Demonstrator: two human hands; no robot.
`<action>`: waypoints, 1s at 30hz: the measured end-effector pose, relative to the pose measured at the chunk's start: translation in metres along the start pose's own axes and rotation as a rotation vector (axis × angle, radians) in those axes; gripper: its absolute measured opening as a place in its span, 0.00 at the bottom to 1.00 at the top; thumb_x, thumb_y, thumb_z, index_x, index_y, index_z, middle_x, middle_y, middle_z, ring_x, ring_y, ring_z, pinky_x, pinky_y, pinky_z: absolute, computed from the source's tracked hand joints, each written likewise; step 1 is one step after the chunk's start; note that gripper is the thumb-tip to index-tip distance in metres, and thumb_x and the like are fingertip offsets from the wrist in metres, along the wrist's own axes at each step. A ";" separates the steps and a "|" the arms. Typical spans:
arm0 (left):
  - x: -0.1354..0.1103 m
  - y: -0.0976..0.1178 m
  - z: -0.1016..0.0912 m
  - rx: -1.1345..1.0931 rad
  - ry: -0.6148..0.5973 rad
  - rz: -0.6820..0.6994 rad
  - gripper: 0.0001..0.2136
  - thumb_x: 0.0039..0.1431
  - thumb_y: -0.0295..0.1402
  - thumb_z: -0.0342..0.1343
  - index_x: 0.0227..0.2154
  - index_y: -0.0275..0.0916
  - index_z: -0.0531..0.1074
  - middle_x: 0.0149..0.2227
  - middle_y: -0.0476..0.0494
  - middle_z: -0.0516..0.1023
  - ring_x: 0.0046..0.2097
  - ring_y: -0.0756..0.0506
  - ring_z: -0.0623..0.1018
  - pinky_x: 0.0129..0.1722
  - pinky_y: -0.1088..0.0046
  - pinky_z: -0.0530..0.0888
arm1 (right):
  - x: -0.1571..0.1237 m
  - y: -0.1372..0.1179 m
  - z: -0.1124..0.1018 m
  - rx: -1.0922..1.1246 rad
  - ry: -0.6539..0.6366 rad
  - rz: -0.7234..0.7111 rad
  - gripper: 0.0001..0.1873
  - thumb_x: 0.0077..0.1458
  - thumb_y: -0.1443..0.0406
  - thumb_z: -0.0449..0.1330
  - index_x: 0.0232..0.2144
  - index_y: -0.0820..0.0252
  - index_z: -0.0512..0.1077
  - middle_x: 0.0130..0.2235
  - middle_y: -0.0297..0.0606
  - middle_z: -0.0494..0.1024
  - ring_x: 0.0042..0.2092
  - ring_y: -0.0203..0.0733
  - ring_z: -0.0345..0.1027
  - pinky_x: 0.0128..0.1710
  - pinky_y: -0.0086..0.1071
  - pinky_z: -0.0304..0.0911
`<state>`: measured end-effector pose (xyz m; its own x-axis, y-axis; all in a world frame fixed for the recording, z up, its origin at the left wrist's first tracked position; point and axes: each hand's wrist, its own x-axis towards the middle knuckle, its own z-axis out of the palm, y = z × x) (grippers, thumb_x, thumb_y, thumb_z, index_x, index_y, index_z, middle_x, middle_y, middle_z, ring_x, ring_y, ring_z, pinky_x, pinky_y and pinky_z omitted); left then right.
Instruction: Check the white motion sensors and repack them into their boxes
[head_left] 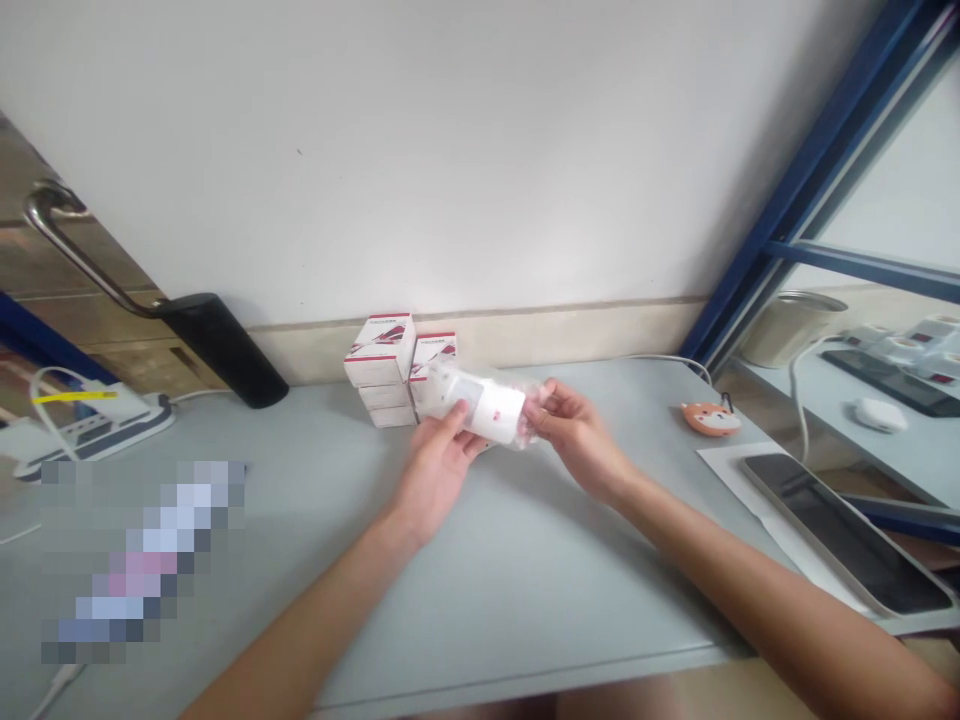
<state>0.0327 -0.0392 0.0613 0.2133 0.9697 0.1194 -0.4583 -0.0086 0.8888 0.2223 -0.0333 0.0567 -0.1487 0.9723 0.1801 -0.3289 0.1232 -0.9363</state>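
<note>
Person's at a grey desk (517, 600), both forearms reaching in from the near edge, hands up mid-desk. Between them is a white gadget (487, 408) in a clear plastic bag (531, 425), held lying on its side, apparently clear of the desktop, though contact can't be ruled out from this angle.

L hand (439, 470) is closed lightly around the bag's left part, thumb side up. R hand (577, 430) pinches the right end, where the plastic bunches. Neither's clenched: both look like a gentle hold, w/ the gadget carried between them.

Looks light, prob. stiff plastic inside, but the bag's soft and likely slippery, so the gadget could slide inside it. Best hold is prob. round the gadget's firm body, not the loose film at the ends.

Just behind are white boxes w/ red trim (381, 350), three stacked by the wall, and a second stack (433, 350) partly hidden by the bag. All look shut; contents can't be seen.

Further right, a fox toy (711, 418) sits near a phone (847, 535) lying on a white sheet (731, 465).
</note>
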 end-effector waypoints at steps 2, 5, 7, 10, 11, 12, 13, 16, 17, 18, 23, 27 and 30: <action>-0.001 -0.001 -0.002 0.093 0.055 0.081 0.31 0.67 0.44 0.62 0.69 0.52 0.57 0.68 0.37 0.71 0.66 0.37 0.74 0.64 0.51 0.74 | 0.001 -0.006 -0.004 -0.018 0.050 -0.049 0.21 0.53 0.52 0.73 0.29 0.54 0.66 0.28 0.30 0.74 0.31 0.38 0.67 0.36 0.34 0.64; -0.002 0.000 -0.008 0.435 0.143 0.347 0.41 0.60 0.44 0.69 0.70 0.57 0.51 0.72 0.37 0.62 0.68 0.35 0.71 0.65 0.49 0.72 | 0.001 -0.018 -0.010 -0.057 0.023 -0.085 0.18 0.55 0.54 0.71 0.29 0.54 0.65 0.28 0.30 0.72 0.32 0.39 0.65 0.36 0.34 0.61; -0.003 0.002 -0.013 0.771 0.098 0.584 0.43 0.54 0.44 0.73 0.68 0.55 0.56 0.73 0.36 0.57 0.73 0.32 0.63 0.70 0.46 0.65 | 0.001 -0.025 -0.014 -0.061 -0.027 -0.068 0.17 0.56 0.55 0.70 0.30 0.53 0.65 0.28 0.30 0.72 0.31 0.39 0.64 0.36 0.34 0.61; -0.003 0.005 -0.021 1.217 -0.073 0.794 0.34 0.54 0.39 0.74 0.62 0.54 0.67 0.71 0.39 0.62 0.74 0.30 0.60 0.72 0.44 0.61 | 0.000 -0.032 -0.020 -0.035 -0.113 0.015 0.17 0.56 0.56 0.70 0.30 0.54 0.65 0.28 0.29 0.71 0.30 0.38 0.63 0.35 0.33 0.60; -0.003 0.005 -0.023 1.296 -0.113 0.821 0.29 0.57 0.36 0.71 0.60 0.54 0.70 0.69 0.39 0.66 0.72 0.31 0.65 0.70 0.45 0.64 | 0.001 -0.033 -0.022 -0.030 -0.143 0.044 0.17 0.56 0.56 0.71 0.30 0.54 0.65 0.28 0.29 0.71 0.30 0.38 0.63 0.34 0.33 0.60; -0.002 0.005 -0.025 1.339 -0.132 0.846 0.26 0.60 0.34 0.69 0.59 0.54 0.71 0.66 0.39 0.70 0.69 0.33 0.70 0.68 0.48 0.68 | 0.001 -0.033 -0.024 -0.039 -0.162 0.064 0.18 0.55 0.56 0.71 0.30 0.55 0.66 0.28 0.30 0.71 0.30 0.38 0.64 0.34 0.33 0.60; -0.002 0.004 -0.026 1.357 -0.131 0.875 0.24 0.62 0.33 0.67 0.60 0.54 0.71 0.63 0.39 0.73 0.65 0.35 0.74 0.65 0.52 0.72 | 0.002 -0.033 -0.026 -0.066 -0.166 0.068 0.17 0.55 0.55 0.72 0.31 0.55 0.68 0.30 0.31 0.72 0.31 0.38 0.65 0.34 0.33 0.60; -0.001 0.001 -0.028 1.335 -0.094 0.973 0.25 0.62 0.35 0.68 0.60 0.51 0.70 0.58 0.38 0.76 0.58 0.38 0.80 0.59 0.58 0.78 | 0.005 -0.028 -0.029 -0.239 -0.076 0.004 0.17 0.57 0.52 0.71 0.35 0.56 0.72 0.35 0.35 0.77 0.36 0.40 0.69 0.37 0.33 0.62; -0.001 0.000 -0.028 1.318 -0.073 0.993 0.25 0.60 0.37 0.69 0.59 0.50 0.70 0.58 0.37 0.75 0.57 0.38 0.80 0.57 0.59 0.78 | 0.006 -0.025 -0.028 -0.307 -0.028 -0.026 0.17 0.58 0.51 0.70 0.35 0.57 0.72 0.37 0.37 0.79 0.38 0.41 0.70 0.38 0.34 0.63; -0.001 -0.001 -0.027 1.295 -0.046 1.004 0.24 0.60 0.37 0.70 0.57 0.49 0.71 0.58 0.37 0.75 0.56 0.38 0.80 0.55 0.60 0.79 | 0.007 -0.023 -0.027 -0.367 0.012 -0.049 0.18 0.59 0.51 0.69 0.34 0.57 0.72 0.37 0.38 0.79 0.38 0.42 0.71 0.39 0.34 0.63; -0.003 0.001 -0.021 1.169 0.013 0.856 0.16 0.62 0.39 0.67 0.49 0.44 0.73 0.46 0.43 0.80 0.47 0.43 0.81 0.47 0.67 0.79 | 0.006 -0.019 -0.019 -0.487 0.082 -0.074 0.21 0.59 0.47 0.67 0.31 0.57 0.71 0.34 0.38 0.79 0.35 0.41 0.69 0.36 0.35 0.63; -0.005 0.005 -0.019 1.026 0.069 0.534 0.13 0.66 0.46 0.61 0.45 0.42 0.74 0.42 0.45 0.81 0.38 0.46 0.82 0.37 0.72 0.78 | 0.004 -0.020 -0.016 -0.478 0.022 -0.076 0.24 0.61 0.43 0.65 0.31 0.57 0.69 0.29 0.34 0.74 0.33 0.38 0.65 0.35 0.34 0.62; -0.005 0.009 -0.018 0.845 0.061 0.257 0.18 0.68 0.53 0.54 0.42 0.42 0.74 0.37 0.48 0.79 0.22 0.51 0.77 0.21 0.75 0.72 | 0.004 -0.020 -0.018 -0.495 -0.017 -0.082 0.26 0.62 0.42 0.63 0.31 0.57 0.68 0.29 0.33 0.72 0.32 0.37 0.64 0.34 0.33 0.60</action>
<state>0.0121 -0.0396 0.0604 0.1344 0.9241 0.3578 0.3098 -0.3821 0.8706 0.2449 -0.0285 0.0704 -0.1577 0.9525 0.2603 0.1409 0.2827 -0.9488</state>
